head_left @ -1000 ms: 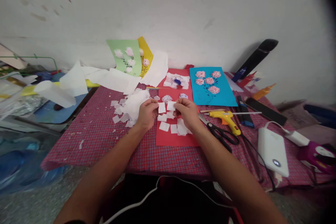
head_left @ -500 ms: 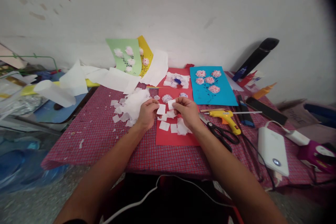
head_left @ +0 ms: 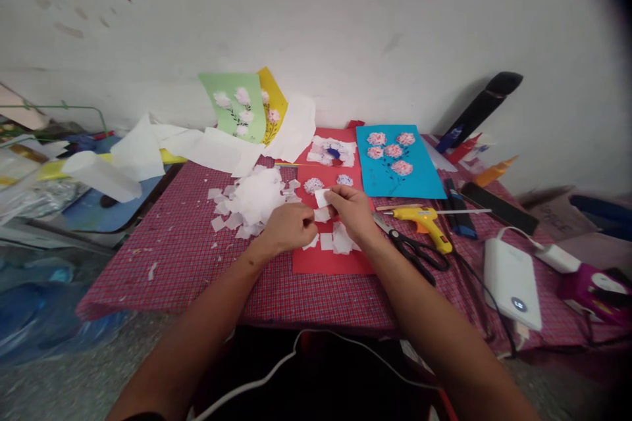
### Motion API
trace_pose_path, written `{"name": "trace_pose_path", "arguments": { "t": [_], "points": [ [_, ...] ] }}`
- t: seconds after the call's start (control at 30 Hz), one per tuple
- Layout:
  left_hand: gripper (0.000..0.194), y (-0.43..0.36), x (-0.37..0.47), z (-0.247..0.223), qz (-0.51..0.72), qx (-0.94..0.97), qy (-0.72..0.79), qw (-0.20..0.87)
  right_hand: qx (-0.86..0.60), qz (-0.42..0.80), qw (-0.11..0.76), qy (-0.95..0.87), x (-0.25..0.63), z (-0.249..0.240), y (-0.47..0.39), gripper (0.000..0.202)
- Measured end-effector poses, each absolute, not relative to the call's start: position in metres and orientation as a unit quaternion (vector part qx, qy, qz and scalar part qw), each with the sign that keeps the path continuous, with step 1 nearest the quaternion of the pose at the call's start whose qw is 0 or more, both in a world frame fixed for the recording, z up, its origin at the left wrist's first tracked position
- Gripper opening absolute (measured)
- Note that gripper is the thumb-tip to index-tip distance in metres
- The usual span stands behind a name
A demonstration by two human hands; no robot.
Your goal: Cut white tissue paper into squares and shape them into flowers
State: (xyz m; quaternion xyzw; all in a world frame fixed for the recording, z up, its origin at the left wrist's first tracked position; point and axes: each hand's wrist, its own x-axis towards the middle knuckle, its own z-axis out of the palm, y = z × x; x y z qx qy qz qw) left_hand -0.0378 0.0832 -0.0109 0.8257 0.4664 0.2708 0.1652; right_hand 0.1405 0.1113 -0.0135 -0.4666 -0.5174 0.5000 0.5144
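My right hand pinches a small white paper square between thumb and fingers, above the red sheet. Curled and closed, my left hand is low over the left part of that sheet. Its fingertips are at another white square, partly covered; whether they grip it is hidden. More loose squares lie on the red sheet beneath my hands. Two round paper flowers, one speckled and one bluish, sit farther up. Left of my hands spreads a heap of white squares.
At the right lie black-handled scissors, a yellow glue gun and a white power bank with cables. A blue flower card lies behind them. Green and yellow cards lean at the wall near white paper sheets.
My left hand has moved down and slightly right, and the square it held up is no longer visible in its fingers. My right hand keeps its square in nearly the same place.
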Motion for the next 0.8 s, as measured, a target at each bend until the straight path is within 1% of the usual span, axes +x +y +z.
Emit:
{"name": "trace_pose_path", "arguments": {
  "t": [0.07, 0.13, 0.2, 0.27, 0.37, 0.43, 0.57, 0.6, 0.67, 0.77, 0.8],
  "points": [
    [0.010, 0.086, -0.038, -0.012, 0.305, 0.802, 0.483, 0.175, -0.468, 0.497, 0.513, -0.520, 0.140, -0.014, 0.112, 0.019],
    [0.010, 0.089, -0.038, -0.013, 0.360, 0.761, 0.492, 0.223, -0.467, 0.496, 0.512, -0.523, 0.140, -0.013, 0.112, 0.018],
    [0.011, 0.091, -0.039, -0.012, 0.422, 0.697, 0.488, 0.314, -0.463, 0.496, 0.513, -0.526, 0.140, -0.011, 0.110, 0.016],
    [0.017, 0.092, -0.039, -0.011, 0.468, 0.618, 0.471, 0.421, -0.455, 0.494, 0.513, -0.535, 0.139, -0.008, 0.107, 0.014],
    [0.023, 0.091, -0.037, -0.009, 0.488, 0.534, 0.440, 0.533, -0.442, 0.481, 0.499, -0.570, 0.137, -0.003, 0.102, 0.009],
    [0.022, 0.091, -0.034, -0.008, 0.493, 0.493, 0.439, 0.567, -0.427, 0.487, 0.492, -0.582, 0.136, -0.001, 0.100, 0.008],
    [0.024, 0.092, -0.032, -0.007, 0.522, 0.401, 0.423, 0.623, -0.401, 0.546, 0.499, -0.540, 0.136, 0.000, 0.101, 0.031],
    [0.025, 0.092, -0.032, -0.007, 0.530, 0.386, 0.416, 0.630, -0.400, 0.559, 0.497, -0.530, 0.136, 0.000, 0.102, 0.034],
    [0.026, 0.093, -0.032, -0.006, 0.541, 0.372, 0.409, 0.634, -0.398, 0.574, 0.485, -0.526, 0.137, 0.000, 0.102, 0.030],
    [0.026, 0.093, -0.033, -0.006, 0.542, 0.381, 0.407, 0.629, -0.405, 0.565, 0.464, -0.548, 0.137, 0.001, 0.101, 0.012],
    [0.026, 0.093, -0.033, -0.006, 0.539, 0.387, 0.408, 0.628, -0.413, 0.554, 0.462, -0.556, 0.137, 0.001, 0.100, 0.010]
  ]
}}
